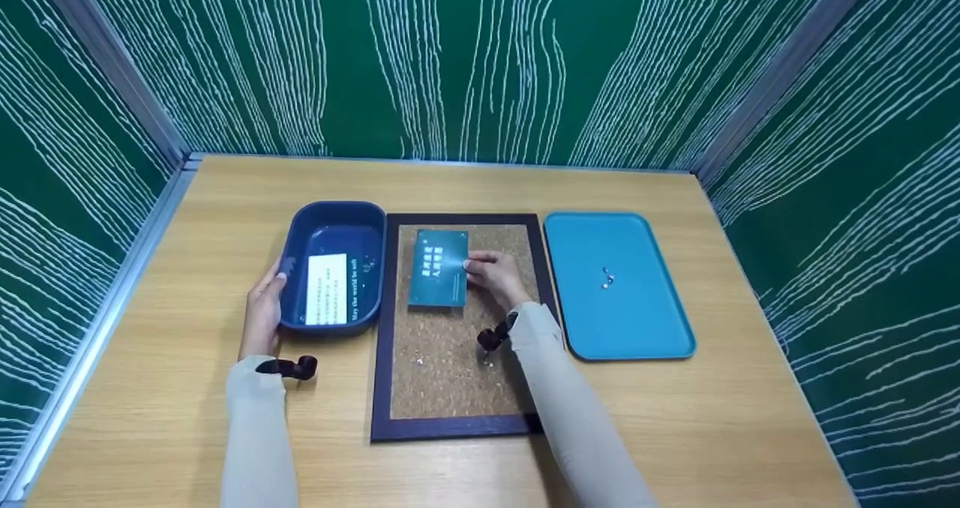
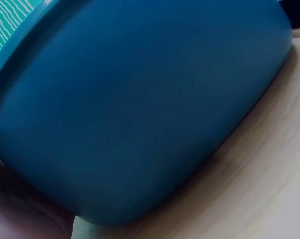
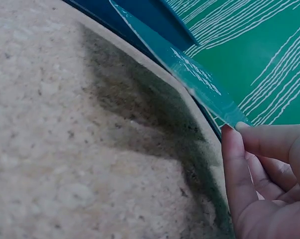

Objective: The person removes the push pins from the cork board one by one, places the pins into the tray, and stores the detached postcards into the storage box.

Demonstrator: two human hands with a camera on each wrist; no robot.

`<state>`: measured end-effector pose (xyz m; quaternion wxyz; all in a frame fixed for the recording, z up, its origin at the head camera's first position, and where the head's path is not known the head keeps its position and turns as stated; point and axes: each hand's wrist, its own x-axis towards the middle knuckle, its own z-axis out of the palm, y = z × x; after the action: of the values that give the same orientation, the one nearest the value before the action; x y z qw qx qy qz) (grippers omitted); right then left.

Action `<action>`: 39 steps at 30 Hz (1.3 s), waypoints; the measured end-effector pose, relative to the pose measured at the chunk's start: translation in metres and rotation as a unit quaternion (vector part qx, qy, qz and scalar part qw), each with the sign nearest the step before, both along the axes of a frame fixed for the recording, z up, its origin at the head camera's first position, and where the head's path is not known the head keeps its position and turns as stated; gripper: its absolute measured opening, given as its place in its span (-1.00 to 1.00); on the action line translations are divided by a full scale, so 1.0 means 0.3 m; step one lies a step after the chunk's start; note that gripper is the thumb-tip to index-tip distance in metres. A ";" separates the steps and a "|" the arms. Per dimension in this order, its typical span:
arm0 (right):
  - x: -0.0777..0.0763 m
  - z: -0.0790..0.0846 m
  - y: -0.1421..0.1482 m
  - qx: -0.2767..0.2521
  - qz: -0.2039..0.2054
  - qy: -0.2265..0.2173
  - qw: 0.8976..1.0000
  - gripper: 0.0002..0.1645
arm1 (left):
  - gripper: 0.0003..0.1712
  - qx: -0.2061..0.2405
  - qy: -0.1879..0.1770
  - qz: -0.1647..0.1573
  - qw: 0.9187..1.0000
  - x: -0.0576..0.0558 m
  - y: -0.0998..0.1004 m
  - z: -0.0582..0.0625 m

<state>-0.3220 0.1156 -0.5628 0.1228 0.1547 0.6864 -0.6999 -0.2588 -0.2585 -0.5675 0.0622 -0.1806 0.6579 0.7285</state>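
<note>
My right hand (image 1: 499, 279) pinches a teal card (image 1: 439, 268) with white print by its right edge. In the right wrist view, thumb and fingertip meet at the card's corner, and the card is tilted above the cork board (image 1: 450, 388), casting a shadow on it. My left hand (image 1: 262, 309) holds the left side of a dark blue bin (image 1: 334, 211), thumb at the rim; its other fingers are largely hidden. Inside the bin lie a white printed card (image 1: 327, 290) and a dark card with white lettering (image 1: 355, 290).
Right of the board lies a light blue tray (image 1: 622, 320) with several small shiny pieces (image 1: 607, 278). More tiny shiny bits (image 1: 418, 360) sit on the lower cork. The wooden table (image 1: 150, 388) is bordered by green walls (image 1: 480, 65) with white lines.
</note>
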 end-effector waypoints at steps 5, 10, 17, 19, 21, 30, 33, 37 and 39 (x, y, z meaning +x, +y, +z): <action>-0.006 0.013 -0.004 -0.007 0.000 0.006 1.000 -0.68 | -0.47 -0.002 -0.004 0.003 1.000 0.000 -0.002 -0.001; -0.012 0.024 -0.010 -0.028 -0.001 0.015 0.999 -0.69 | -0.47 0.009 0.001 0.005 1.000 -0.005 -0.001 -0.003; -0.015 0.060 -0.034 -0.057 -0.005 0.026 0.998 -0.67 | -0.44 0.015 0.016 0.020 1.000 -0.009 0.003 -0.007; -0.015 0.070 -0.042 -0.053 -0.001 0.026 0.998 -0.68 | -0.44 0.014 0.022 0.025 0.999 -0.007 0.004 -0.010; -0.014 0.080 -0.048 -0.042 0.005 0.023 0.999 -0.69 | -0.44 0.010 0.023 0.024 0.999 -0.006 0.003 -0.010; -0.020 0.117 -0.088 -0.009 0.035 0.025 0.999 -0.69 | -0.43 0.022 0.025 0.022 0.999 0.013 0.015 0.024; -0.019 0.129 -0.109 -0.010 0.034 0.027 0.999 -0.70 | -0.43 0.015 0.020 0.023 0.999 0.004 0.010 0.005; -0.017 0.146 -0.137 -0.012 0.033 0.024 0.999 -0.74 | -0.43 0.014 0.015 0.021 1.000 -0.002 0.008 -0.004; -0.018 0.153 -0.152 -0.024 0.032 0.024 0.999 -0.74 | -0.43 0.017 0.017 0.020 1.000 -0.001 0.010 -0.003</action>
<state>-0.3273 0.0698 -0.5170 0.1324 0.1123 0.6768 -0.7154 -0.2592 -0.2556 -0.5684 0.0395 -0.1808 0.6428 0.7434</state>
